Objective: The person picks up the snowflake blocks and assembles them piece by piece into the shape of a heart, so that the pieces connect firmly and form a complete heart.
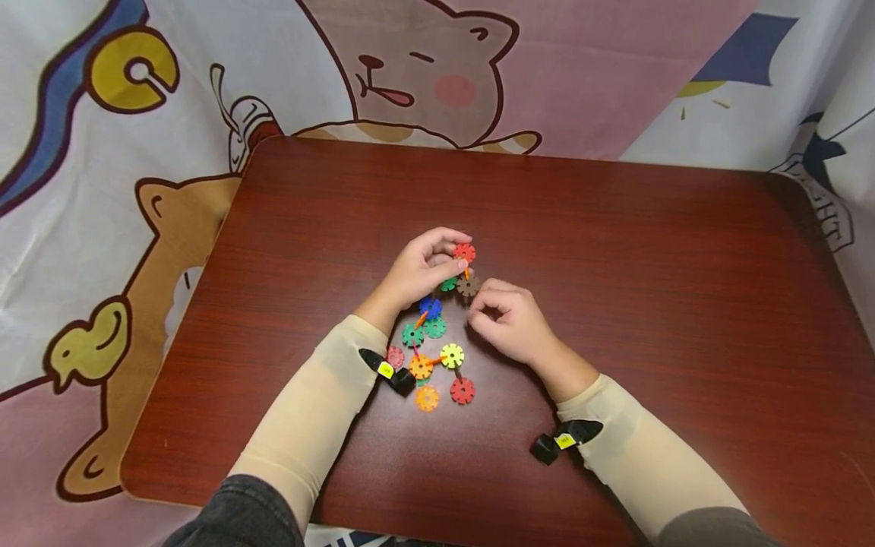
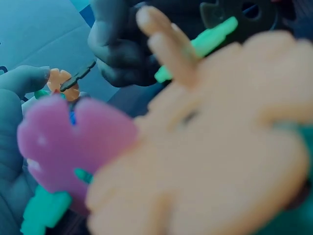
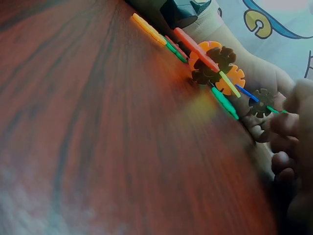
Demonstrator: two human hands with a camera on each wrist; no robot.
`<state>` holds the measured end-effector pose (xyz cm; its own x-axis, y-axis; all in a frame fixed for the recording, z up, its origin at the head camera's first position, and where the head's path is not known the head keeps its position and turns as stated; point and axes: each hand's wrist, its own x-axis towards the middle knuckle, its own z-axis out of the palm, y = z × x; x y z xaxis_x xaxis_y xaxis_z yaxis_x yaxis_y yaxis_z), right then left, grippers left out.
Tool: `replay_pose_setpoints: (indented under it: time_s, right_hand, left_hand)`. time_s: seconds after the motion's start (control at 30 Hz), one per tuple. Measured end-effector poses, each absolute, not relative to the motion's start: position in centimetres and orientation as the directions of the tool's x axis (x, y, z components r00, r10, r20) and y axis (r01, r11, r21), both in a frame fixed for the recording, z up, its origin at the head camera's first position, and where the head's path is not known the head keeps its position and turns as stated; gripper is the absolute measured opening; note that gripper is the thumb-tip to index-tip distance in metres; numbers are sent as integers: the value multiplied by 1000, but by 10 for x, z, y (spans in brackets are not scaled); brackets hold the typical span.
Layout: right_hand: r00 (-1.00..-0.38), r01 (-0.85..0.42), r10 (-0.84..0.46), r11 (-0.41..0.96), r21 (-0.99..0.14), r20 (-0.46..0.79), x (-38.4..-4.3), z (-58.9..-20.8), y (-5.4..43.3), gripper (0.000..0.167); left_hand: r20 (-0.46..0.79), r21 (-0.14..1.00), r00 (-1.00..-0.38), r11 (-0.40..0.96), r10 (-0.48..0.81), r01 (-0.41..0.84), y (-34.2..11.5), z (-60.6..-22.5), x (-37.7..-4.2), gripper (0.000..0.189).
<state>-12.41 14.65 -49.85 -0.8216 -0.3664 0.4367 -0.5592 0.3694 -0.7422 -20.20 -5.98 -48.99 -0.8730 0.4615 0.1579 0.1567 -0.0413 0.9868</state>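
My left hand (image 1: 427, 266) pinches a red notched disc (image 1: 464, 252) at the top of a chain of flower-shaped interlocking discs. An orange disc (image 1: 467, 271) stands edge-on below it, beside a brown disc (image 1: 468, 286). Right at the brown disc's edge is my right hand (image 1: 509, 319), fingers curled, with nothing visible in its grasp. The chain runs down past a blue disc (image 1: 430, 308), green disc (image 1: 413, 335) and orange disc (image 1: 421, 367) to a yellow disc (image 1: 452, 355). In the left wrist view, a blurred large disc (image 2: 210, 142) hides much of the work.
Beside the chain on the brown wooden table (image 1: 649, 304) are a red disc (image 1: 462, 390), a light orange disc (image 1: 427, 398) and a pinkish disc (image 1: 395, 357), partly near the left wrist camera (image 1: 402, 382). A cartoon-printed cloth (image 1: 581, 76) hangs behind the table.
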Motion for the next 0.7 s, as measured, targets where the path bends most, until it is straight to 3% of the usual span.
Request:
replay_pose_setpoints:
  time_s: [0.1,0.27,0.37,0.53,0.7]
  right_hand:
    - [-745,-641,-521,388,-662,416,-124,-499,147,10]
    - [-660,-727,-654,432,-533,370,-121,-494,145,25]
    - [-650,-740,-662,438,-511,373,-120,-493,144,24]
    - [-654,-749,-605,434,-500,454,-121,-495,143,6]
    - [-703,-709,-491,531,-463,514,-122,-497,148,14]
  left_hand:
    - [157,987,-871,-36,465,159,-60,-489,-202,38]
    - [145,988,-867,-27,477,150,-62,-490,-201,37]
    - [144,988,-866,-25,479,151,-62,-489,-201,37]
    - [140,989,-869,-18,475,149,-62,-489,-200,38]
    - [133,990,-878,-19,461,140,-60,-488,-200,42]
